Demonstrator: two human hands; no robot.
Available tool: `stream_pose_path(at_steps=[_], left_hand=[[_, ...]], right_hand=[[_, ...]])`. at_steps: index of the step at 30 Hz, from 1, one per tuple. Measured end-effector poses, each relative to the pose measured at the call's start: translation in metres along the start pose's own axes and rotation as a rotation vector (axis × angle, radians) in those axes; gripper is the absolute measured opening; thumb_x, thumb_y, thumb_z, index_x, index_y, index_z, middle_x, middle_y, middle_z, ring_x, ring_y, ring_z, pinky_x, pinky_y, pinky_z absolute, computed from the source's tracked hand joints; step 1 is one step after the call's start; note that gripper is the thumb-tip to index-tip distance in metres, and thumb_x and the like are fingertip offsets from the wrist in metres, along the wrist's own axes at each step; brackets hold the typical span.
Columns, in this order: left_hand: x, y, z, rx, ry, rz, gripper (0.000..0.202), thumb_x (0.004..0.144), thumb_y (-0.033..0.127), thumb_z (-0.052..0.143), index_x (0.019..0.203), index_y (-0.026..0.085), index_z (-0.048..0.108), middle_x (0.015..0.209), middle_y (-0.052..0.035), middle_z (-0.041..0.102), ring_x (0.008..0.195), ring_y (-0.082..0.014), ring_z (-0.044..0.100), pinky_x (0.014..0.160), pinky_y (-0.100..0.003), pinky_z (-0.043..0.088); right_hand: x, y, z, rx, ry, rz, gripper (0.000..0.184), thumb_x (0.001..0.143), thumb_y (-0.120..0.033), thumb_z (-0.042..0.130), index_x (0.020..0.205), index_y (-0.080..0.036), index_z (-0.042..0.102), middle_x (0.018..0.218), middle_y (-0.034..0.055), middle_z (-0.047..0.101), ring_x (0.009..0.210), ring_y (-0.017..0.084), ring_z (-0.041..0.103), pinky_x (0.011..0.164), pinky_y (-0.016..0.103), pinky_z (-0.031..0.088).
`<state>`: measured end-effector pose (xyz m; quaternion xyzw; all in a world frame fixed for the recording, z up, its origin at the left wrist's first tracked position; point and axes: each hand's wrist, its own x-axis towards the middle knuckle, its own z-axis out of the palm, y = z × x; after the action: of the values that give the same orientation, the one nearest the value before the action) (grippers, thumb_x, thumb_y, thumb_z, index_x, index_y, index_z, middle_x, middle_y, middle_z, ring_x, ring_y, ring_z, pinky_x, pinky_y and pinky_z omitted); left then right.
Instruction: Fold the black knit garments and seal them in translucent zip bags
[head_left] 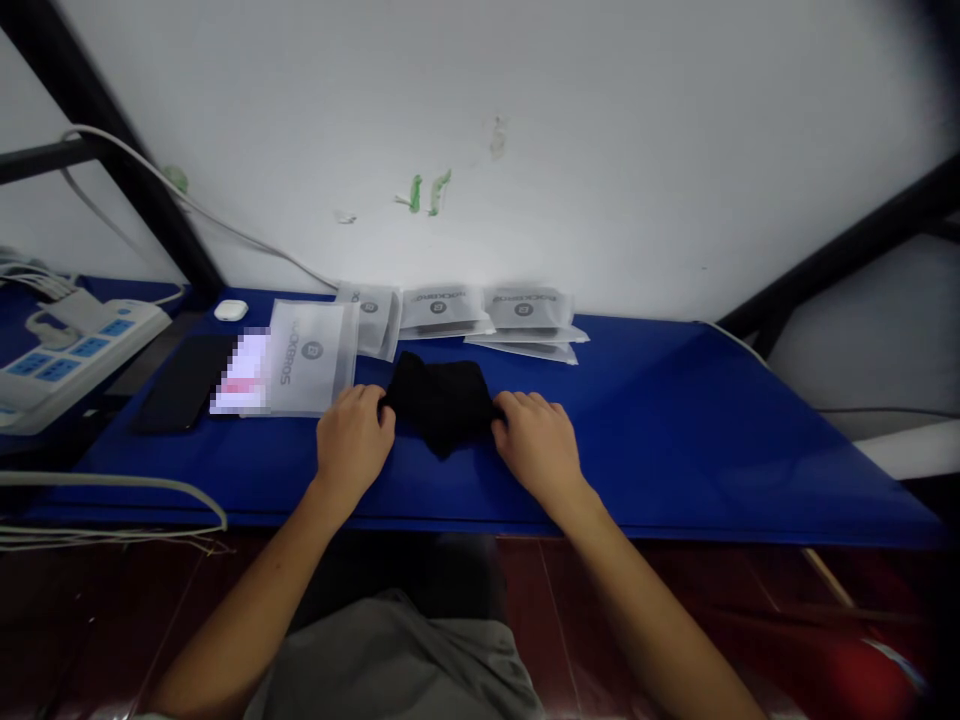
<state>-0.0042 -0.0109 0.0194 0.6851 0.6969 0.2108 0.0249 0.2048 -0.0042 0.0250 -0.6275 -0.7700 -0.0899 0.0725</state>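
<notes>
A small piece of black cloth (441,398) lies low over the blue tabletop (675,430), stretched between my two hands. Its exact kind I cannot make out. My left hand (354,435) pinches the cloth's left end, fingers curled. At the opposite end, my right hand (538,445) has its thumb and fingers closed on the right edge. Just beyond my left hand lies a frosted zip bag (315,350) with grey lettering. Behind the cloth, along the wall, are more such bags: one narrow bag (379,315), a middle bag (442,312) and a right-hand pile of bags (529,318).
At the left are a dark phone (184,385), a lit, blurred-out screen or card (244,375), a white earphone case (230,310) and a white power strip (75,350). Pale cables (120,482) hang at the left front edge. Black frame bars (847,250) flank the table.
</notes>
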Motion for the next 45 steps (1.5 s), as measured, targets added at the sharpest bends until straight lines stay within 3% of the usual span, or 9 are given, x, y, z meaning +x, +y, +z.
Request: stream_pose_path(at_steps=[8, 12, 14, 20, 25, 30, 34, 40, 45], left_hand=[[0.011, -0.002, -0.067, -0.09, 0.333, 0.06, 0.024, 0.085, 0.019, 0.046, 0.1, 0.02, 0.065, 0.095, -0.005, 0.069, 0.095, -0.0229, 0.063, 0.084, -0.036, 0.049], [0.013, -0.005, -0.106, -0.16, 0.373, 0.12, 0.024, 0.086, 0.021, 0.047, 0.1, 0.024, 0.067, 0.095, 0.0014, 0.07, 0.089, -0.0182, 0.063, 0.086, -0.033, 0.049], [0.017, -0.006, -0.113, -0.111, 0.292, 0.152, 0.026, 0.086, 0.019, 0.047, 0.1, 0.025, 0.068, 0.097, 0.0016, 0.07, 0.091, -0.0194, 0.063, 0.086, -0.034, 0.049], [0.019, -0.005, -0.078, 0.11, 0.048, 0.242, 0.038, 0.089, 0.016, 0.041, 0.122, 0.015, 0.059, 0.117, -0.0096, 0.063, 0.11, -0.0289, 0.055, 0.094, -0.044, 0.046], [0.003, -0.009, -0.048, 0.072, -0.196, 0.317, 0.034, 0.093, 0.029, 0.046, 0.122, 0.015, 0.059, 0.117, -0.009, 0.063, 0.109, -0.0266, 0.056, 0.094, -0.043, 0.047], [0.003, -0.021, -0.034, 0.193, -0.249, 0.397, 0.033, 0.082, 0.013, 0.055, 0.113, 0.017, 0.064, 0.122, -0.0104, 0.061, 0.116, -0.03, 0.052, 0.097, -0.047, 0.043], [0.004, -0.018, -0.034, 0.19, -0.174, 0.449, 0.026, 0.082, 0.009, 0.047, 0.092, 0.018, 0.068, 0.112, -0.0093, 0.066, 0.109, -0.0274, 0.057, 0.102, -0.05, 0.037], [-0.007, -0.008, -0.048, 0.104, -0.038, 0.503, 0.014, 0.084, 0.013, 0.047, 0.089, 0.017, 0.06, 0.097, -0.0069, 0.069, 0.096, -0.0229, 0.062, 0.104, -0.047, 0.037], [-0.023, -0.012, -0.06, -0.17, -0.227, 0.511, 0.011, 0.088, 0.024, 0.052, 0.095, 0.021, 0.06, 0.088, -0.0015, 0.068, 0.08, -0.0178, 0.063, 0.078, -0.032, 0.05]], right_hand=[[0.009, 0.031, -0.071, 0.41, 0.231, -0.033, 0.02, 0.08, -0.015, 0.052, 0.092, -0.021, 0.068, 0.088, 0.0046, 0.071, 0.082, 0.022, 0.064, 0.072, 0.034, 0.045], [0.023, 0.049, -0.105, 0.62, 0.151, -0.109, 0.011, 0.082, -0.026, 0.058, 0.082, -0.02, 0.068, 0.08, 0.0017, 0.069, 0.077, 0.018, 0.063, 0.07, 0.031, 0.047], [0.039, 0.055, -0.106, 0.614, 0.121, -0.118, 0.011, 0.08, -0.03, 0.062, 0.081, -0.02, 0.068, 0.078, 0.0015, 0.069, 0.075, 0.018, 0.062, 0.071, 0.031, 0.047], [0.064, 0.041, -0.055, 0.173, 0.061, -0.011, 0.023, 0.078, -0.023, 0.068, 0.099, -0.016, 0.068, 0.101, 0.0114, 0.07, 0.093, 0.028, 0.063, 0.077, 0.039, 0.047], [0.018, 0.003, -0.041, 0.154, 0.036, -0.153, 0.016, 0.089, -0.029, 0.056, 0.086, -0.018, 0.068, 0.085, 0.0076, 0.07, 0.085, 0.024, 0.062, 0.072, 0.035, 0.043], [-0.021, -0.023, -0.031, 0.198, -0.164, -0.358, 0.023, 0.083, -0.04, 0.066, 0.089, -0.018, 0.065, 0.084, 0.0056, 0.067, 0.085, 0.023, 0.061, 0.071, 0.034, 0.041], [-0.026, -0.03, -0.015, 0.139, -0.189, -0.353, 0.019, 0.082, -0.03, 0.067, 0.094, -0.016, 0.063, 0.089, 0.0072, 0.066, 0.087, 0.024, 0.06, 0.071, 0.035, 0.04], [-0.027, -0.02, -0.014, 0.199, -0.141, -0.363, 0.013, 0.081, -0.011, 0.058, 0.091, -0.018, 0.064, 0.086, 0.0055, 0.064, 0.083, 0.022, 0.057, 0.069, 0.034, 0.04], [-0.029, 0.005, -0.031, 0.382, -0.245, -0.377, 0.013, 0.084, -0.017, 0.061, 0.094, -0.021, 0.068, 0.092, 0.004, 0.065, 0.087, 0.019, 0.058, 0.077, 0.035, 0.042]])
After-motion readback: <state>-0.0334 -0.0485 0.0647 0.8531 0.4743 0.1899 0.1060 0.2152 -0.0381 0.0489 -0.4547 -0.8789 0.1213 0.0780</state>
